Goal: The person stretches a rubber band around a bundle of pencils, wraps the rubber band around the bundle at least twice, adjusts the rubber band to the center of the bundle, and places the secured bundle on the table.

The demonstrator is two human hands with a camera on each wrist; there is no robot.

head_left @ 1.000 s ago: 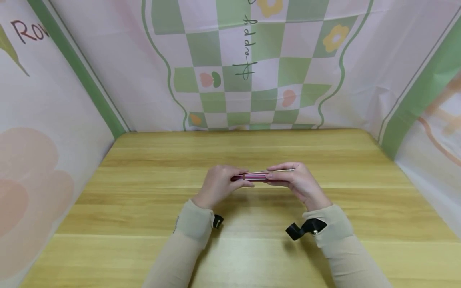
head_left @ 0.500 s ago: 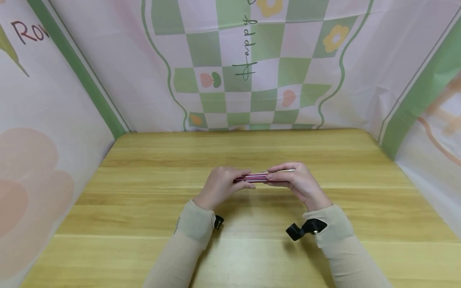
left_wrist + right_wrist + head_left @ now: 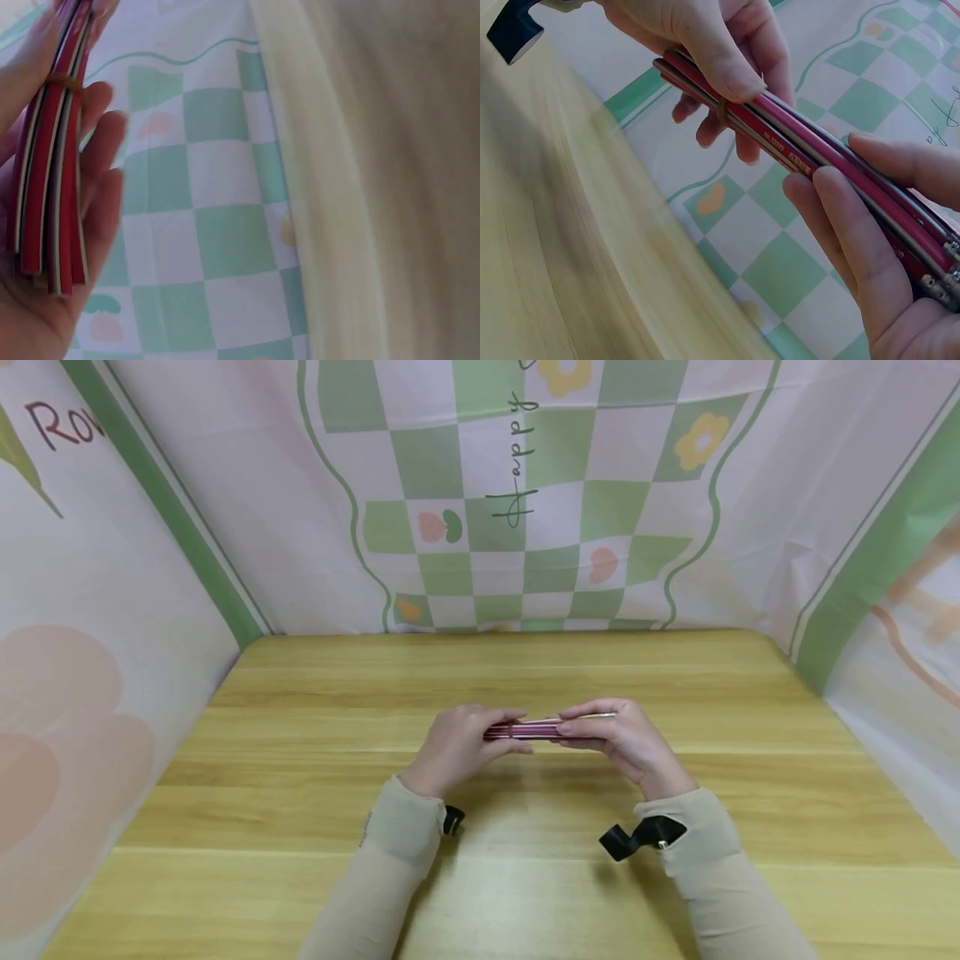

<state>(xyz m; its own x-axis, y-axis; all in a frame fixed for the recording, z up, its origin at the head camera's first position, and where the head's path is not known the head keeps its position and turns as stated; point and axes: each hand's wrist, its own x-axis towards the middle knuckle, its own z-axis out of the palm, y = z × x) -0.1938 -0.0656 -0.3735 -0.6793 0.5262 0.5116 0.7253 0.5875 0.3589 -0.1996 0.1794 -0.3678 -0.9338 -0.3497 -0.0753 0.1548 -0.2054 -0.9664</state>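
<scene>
A bundle of pencils, striped red, dark and silver, is held level above the table between both hands. My left hand grips its left end, thumb on one side and fingers on the other. A thin brown rubber band circles the bundle near that end, close to the left thumb. In the left wrist view the flat pencil ends lie against the palm. My right hand pinches the other end between thumb and fingers. Metal ferrules show there in the right wrist view; the tips beyond are cut off.
The wood-grain table spreads beneath the hands. A green-and-white checkered cloth hangs at its back edge, with printed cloth walls on both sides. A black strap dangles from the right wrist.
My left hand shifts very slightly at the bundle's end, and the rubber band shows more clearly than half a second ago. Both hands keep their hold in nearly the same place.
</scene>
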